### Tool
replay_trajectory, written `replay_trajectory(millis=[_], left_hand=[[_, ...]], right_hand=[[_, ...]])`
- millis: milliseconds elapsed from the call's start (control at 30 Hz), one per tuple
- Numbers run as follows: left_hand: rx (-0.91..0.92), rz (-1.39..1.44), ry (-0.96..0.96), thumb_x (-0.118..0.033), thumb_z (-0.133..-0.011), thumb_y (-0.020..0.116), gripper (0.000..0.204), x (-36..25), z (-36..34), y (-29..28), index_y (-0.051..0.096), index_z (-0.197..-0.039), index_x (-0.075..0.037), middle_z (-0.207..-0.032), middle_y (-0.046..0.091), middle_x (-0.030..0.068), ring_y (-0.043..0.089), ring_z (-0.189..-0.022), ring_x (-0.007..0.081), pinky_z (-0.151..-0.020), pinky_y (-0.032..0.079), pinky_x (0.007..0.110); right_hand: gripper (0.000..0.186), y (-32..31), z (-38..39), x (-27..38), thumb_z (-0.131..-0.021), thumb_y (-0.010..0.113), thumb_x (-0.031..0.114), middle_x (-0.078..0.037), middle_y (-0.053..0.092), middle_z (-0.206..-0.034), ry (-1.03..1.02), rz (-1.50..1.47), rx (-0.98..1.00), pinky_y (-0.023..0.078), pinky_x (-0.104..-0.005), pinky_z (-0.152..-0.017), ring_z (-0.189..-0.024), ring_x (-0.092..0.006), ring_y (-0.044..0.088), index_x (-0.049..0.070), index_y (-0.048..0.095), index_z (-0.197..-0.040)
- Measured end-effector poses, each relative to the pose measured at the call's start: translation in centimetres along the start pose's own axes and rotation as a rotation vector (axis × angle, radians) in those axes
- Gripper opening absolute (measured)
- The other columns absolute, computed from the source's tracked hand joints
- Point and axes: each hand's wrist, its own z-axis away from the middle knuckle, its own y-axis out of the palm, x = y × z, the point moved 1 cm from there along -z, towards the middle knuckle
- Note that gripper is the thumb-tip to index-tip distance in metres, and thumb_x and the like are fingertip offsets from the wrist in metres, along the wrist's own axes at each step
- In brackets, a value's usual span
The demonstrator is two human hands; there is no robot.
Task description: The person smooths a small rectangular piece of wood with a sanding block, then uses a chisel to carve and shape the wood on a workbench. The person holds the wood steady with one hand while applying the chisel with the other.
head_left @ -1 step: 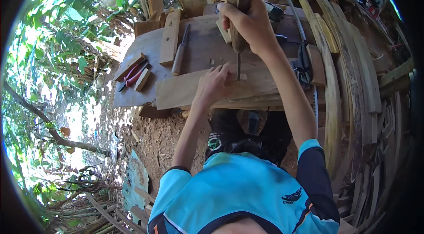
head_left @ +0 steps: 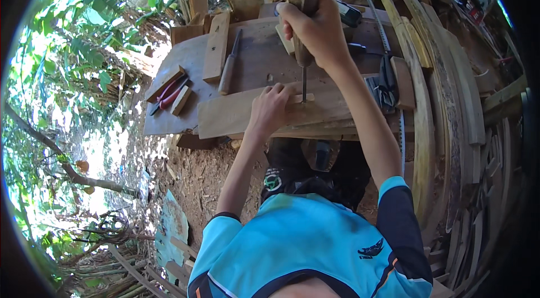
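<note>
While the right hand [head_left: 322, 32] is clenched round a wooden-handled tool [head_left: 304, 55], its thumb against the upper part of the handle, the narrow metal shaft [head_left: 304, 81] points down, near upright, to the face of a plank [head_left: 230, 114]. That plank lies flat along the near edge of the workbench [head_left: 188, 64], directly in front of the person. A pale patch [head_left: 307, 97] shows in the wood at the shaft's lower end; whether it is a cut recess or a loose chip cannot be fairly determined from this view.

The left hand [head_left: 269, 109] rests on the plank just left of the shaft, back upward and fingers bent; it cannot be told whether they grip anything.

On the left part of the bench, red-handled pliers [head_left: 167, 96] lie between two small wood blocks, the nearer block [head_left: 180, 101] beside one handle. Further right, a long wood block [head_left: 216, 50] lies near a slim pointed tool [head_left: 228, 70] with a wooden grip. Beyond the right forearm are a dark folded item [head_left: 386, 81], a saw blade [head_left: 373, 11] and long rough boards [head_left: 423, 112].
</note>
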Motion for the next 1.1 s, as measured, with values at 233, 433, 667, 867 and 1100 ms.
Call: replay_trajectory(millis=[233,433,667,867,1100], left_hand=[[0.079,0.065,0.062,-0.038,-0.061,0.076,0.047,1.9,-0.2,0.3,0.053,-0.078,-0.001,-0.079,0.058,0.0133,0.057,-0.076,0.0347,-0.067,0.044,0.042],[0.120,0.181,0.151,-0.029,-0.060,0.077,0.040,2.2,-0.9,0.2,0.052,-0.070,0.001,-0.071,0.058,0.0184,0.057,-0.070,0.0378,-0.062,0.045,0.043],[0.171,0.352,0.173,-0.027,-0.056,0.081,0.047,3.1,-1.5,0.4,0.047,-0.068,0.003,-0.069,0.055,0.0176,0.052,-0.064,0.0364,-0.059,0.041,0.039],[0.432,0.427,-0.021,-0.029,-0.057,0.081,0.046,4.1,-2.5,-0.7,0.060,-0.086,0.000,-0.068,0.056,0.0165,0.056,-0.067,0.0341,-0.066,0.046,0.037],[0.056,0.228,0.153,-0.034,-0.063,0.077,0.058,3.5,-1.1,-0.1,0.058,-0.111,-0.006,-0.103,0.055,0.0135,0.054,-0.095,0.0313,-0.082,0.044,0.039]], right_hand=[[0.015,1.1,0.3,1.2,-0.075,0.067,0.009,-0.002,0.053,-0.054,0.012,0.099,0.098,0.040,-0.0237,-0.040,-0.043,-0.0079,0.049,0.002,0.055,-0.081],[0.014,0.4,-0.9,-0.5,-0.076,0.066,0.005,-0.001,0.051,-0.055,0.019,-0.048,0.183,0.039,-0.0225,-0.039,-0.043,-0.0067,0.047,0.005,0.052,-0.077],[0.013,0.1,-1.5,-0.8,-0.076,0.064,0.003,-0.001,0.050,-0.056,0.061,-0.091,0.264,0.040,-0.0244,-0.042,-0.045,-0.0075,0.047,0.006,0.052,-0.080],[0.011,0.2,-0.8,2.0,-0.074,0.063,0.004,0.000,0.048,-0.053,-0.308,0.112,0.495,0.039,-0.0247,-0.042,-0.042,-0.0089,0.046,0.003,0.052,-0.075],[0.012,-4.0,2.5,1.9,-0.076,0.064,0.001,0.001,0.052,-0.060,-0.021,-0.001,0.115,0.039,-0.0200,-0.040,-0.046,-0.0050,0.049,0.004,0.052,-0.074]])
